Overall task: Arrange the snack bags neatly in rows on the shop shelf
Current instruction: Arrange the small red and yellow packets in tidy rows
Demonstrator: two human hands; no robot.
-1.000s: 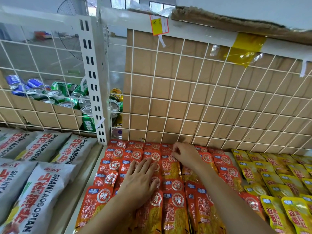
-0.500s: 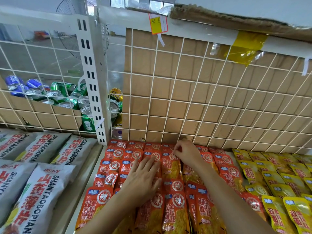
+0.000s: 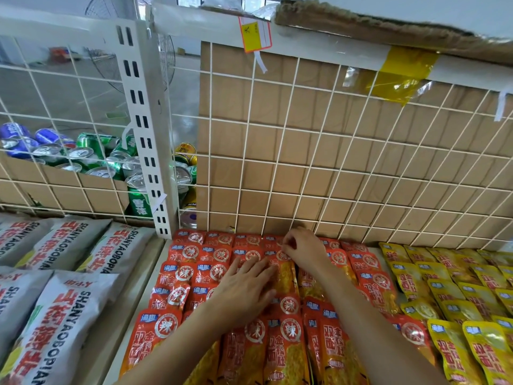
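Observation:
Several red snack bags (image 3: 213, 273) lie in overlapping rows on the white shop shelf (image 3: 138, 307). My left hand (image 3: 244, 290) lies flat, fingers straight, pressing on the bags in the middle of the red block. My right hand (image 3: 304, 250) is further back, near the wire grid. Its curled fingers pinch the top edge of one red snack bag (image 3: 286, 276) with a yellow window. Yellow snack bags (image 3: 444, 290) fill the shelf to the right in the same kind of rows.
A white wire grid (image 3: 333, 151) backed by cardboard closes the rear of the shelf. A white slotted upright (image 3: 144, 140) divides it from the left bay, where big grey snack bags (image 3: 55, 301) lie. Drink cans (image 3: 91, 159) are piled behind the grid.
My right hand has curled tighter at the back row and now pinches a bag's top edge. My left hand stays flat on the red bags.

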